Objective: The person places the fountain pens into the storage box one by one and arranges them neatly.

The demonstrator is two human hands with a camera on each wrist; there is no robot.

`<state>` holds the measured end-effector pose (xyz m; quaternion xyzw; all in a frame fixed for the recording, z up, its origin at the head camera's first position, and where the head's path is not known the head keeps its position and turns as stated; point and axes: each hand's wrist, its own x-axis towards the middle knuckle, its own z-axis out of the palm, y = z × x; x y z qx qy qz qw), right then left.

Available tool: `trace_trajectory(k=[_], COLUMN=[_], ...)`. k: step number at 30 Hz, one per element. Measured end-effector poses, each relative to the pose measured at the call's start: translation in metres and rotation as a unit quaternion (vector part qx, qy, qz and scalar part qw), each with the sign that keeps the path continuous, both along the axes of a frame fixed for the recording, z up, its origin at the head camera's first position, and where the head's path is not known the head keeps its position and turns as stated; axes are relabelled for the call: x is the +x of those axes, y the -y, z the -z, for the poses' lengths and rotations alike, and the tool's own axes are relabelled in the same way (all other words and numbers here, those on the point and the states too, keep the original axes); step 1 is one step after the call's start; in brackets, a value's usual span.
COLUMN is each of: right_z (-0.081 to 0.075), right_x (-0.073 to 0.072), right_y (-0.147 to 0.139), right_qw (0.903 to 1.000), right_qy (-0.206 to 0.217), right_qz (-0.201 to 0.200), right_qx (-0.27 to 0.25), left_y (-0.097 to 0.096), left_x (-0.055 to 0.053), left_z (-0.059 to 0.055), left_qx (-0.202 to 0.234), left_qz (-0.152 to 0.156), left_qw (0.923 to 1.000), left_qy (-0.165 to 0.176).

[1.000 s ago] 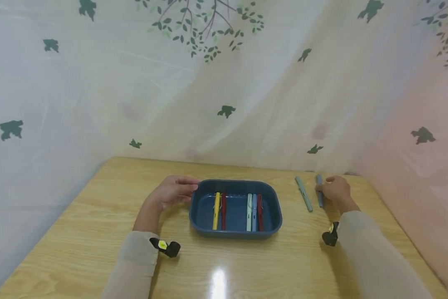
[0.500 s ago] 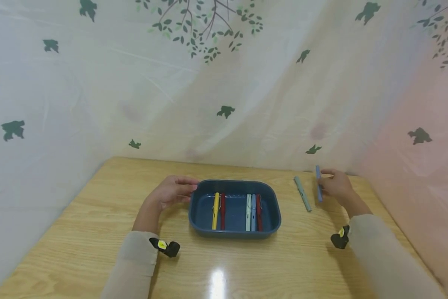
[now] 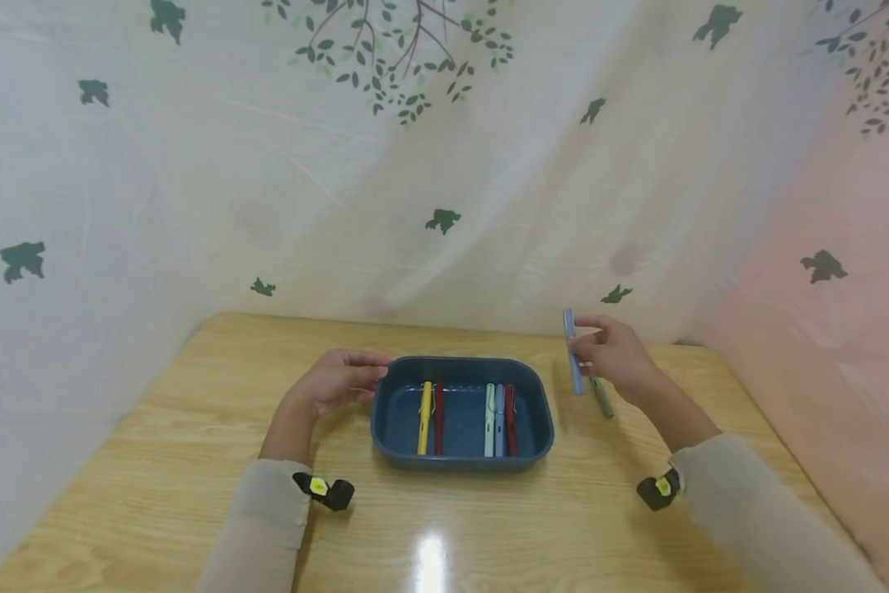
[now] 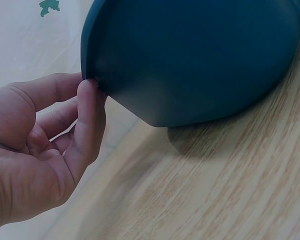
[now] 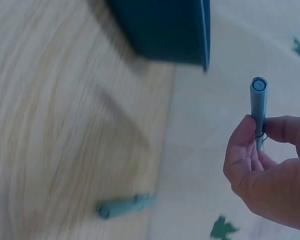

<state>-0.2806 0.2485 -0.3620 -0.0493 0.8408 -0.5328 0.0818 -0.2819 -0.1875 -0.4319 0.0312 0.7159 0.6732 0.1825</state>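
A dark blue plastic tray [image 3: 462, 465] sits mid-table in the head view. My left hand [image 3: 343, 380] pinches its upper left rim between thumb and fingers, as the left wrist view also shows. Inside the tray lie a yellow pen [image 3: 425, 420] and a dark red pen [image 3: 439, 420] on the left; a pale green pen [image 3: 489, 420], a blue pen [image 3: 499, 422] and another red pen [image 3: 511, 422] are on the right. Right of the tray, my right hand [image 3: 616, 356] holds a light blue pen [image 3: 576, 375] above the table, roughly upright in view.
A grey-green pen [image 3: 602, 399] lies on the wooden table [image 3: 563, 527] under the right hand, partly hidden by it. A pale curtain [image 3: 325, 206] with leaf and bird prints hangs behind the table and along its sides.
The right hand has picked the light blue pen up off the table and carried it left, past the grey-green pen and closer to the tray. The left hand stays at the rim.
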Motion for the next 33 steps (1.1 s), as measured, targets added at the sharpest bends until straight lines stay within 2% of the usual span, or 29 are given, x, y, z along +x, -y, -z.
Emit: trace_trajectory(k=[8,16,22,33], right_z=[-0.002,0.016,0.031,0.046], right_x=[0.02,0.028,0.029,0.032], right_y=[0.054,0.092,0.108,0.121], right_qw=[0.9986,0.9974,0.9961,0.9985], right_qy=[-0.002,-0.023,-0.043,0.004], right_qz=[-0.041,-0.067,-0.077,-0.054], right_qx=[-0.032,-0.009,0.009,-0.004], left_y=[0.002,0.003,0.004,0.003], left_x=[-0.001,-0.003,-0.005,-0.006], left_z=[0.001,0.003,0.004,0.003], left_qx=[0.002,0.002,0.0,0.001], left_qz=[-0.002,0.001,0.0,0.002], left_qw=[1.0,1.0,1.0,1.0], left_qy=[0.002,0.005,0.007,0.006])
